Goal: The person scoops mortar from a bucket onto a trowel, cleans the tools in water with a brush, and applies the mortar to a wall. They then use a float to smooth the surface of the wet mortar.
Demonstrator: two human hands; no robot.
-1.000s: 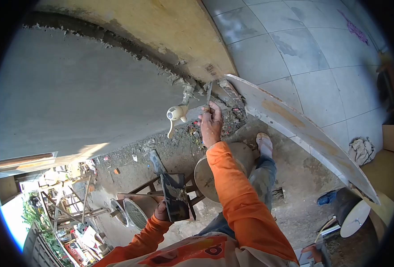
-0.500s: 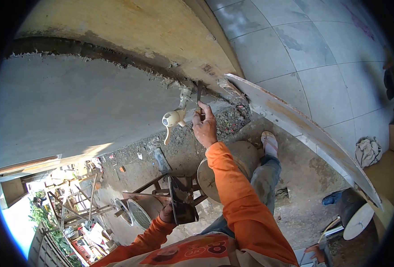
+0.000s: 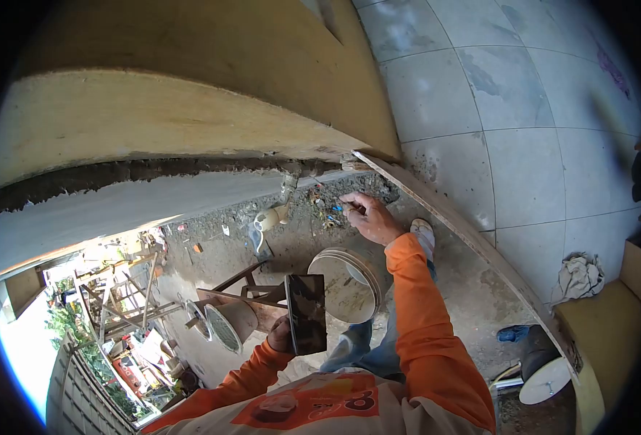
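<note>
My left hand [image 3: 280,333] grips a dark rectangular mortar board [image 3: 309,301], which has patches of wet-looking cement on its face. My right hand [image 3: 371,217] is closed in a pinch, above and beyond a round bucket [image 3: 346,286]. Half a second ago a narrow trowel blade stuck out of its fingers; now the hand and the viewing angle mostly hide it. To the left of the right hand, a cream plastic tap [image 3: 268,219] with a curved lever hangs on a cement-smeared pipe [image 3: 288,187] from the wall. The right hand is apart from tap and wall.
A standing board [image 3: 472,239] curves along the right, beside a tiled surface [image 3: 523,174]. Left of the mortar board lie another bucket [image 3: 232,326] and a wooden frame [image 3: 244,290]. Rubble [image 3: 219,221] lines the wall's foot. A crumpled cloth [image 3: 580,277] lies at the right.
My right hand has drawn away from the wall beside the tap pipe, moving right and down. The mortar board has turned to show more of its face. The view has shifted.
</note>
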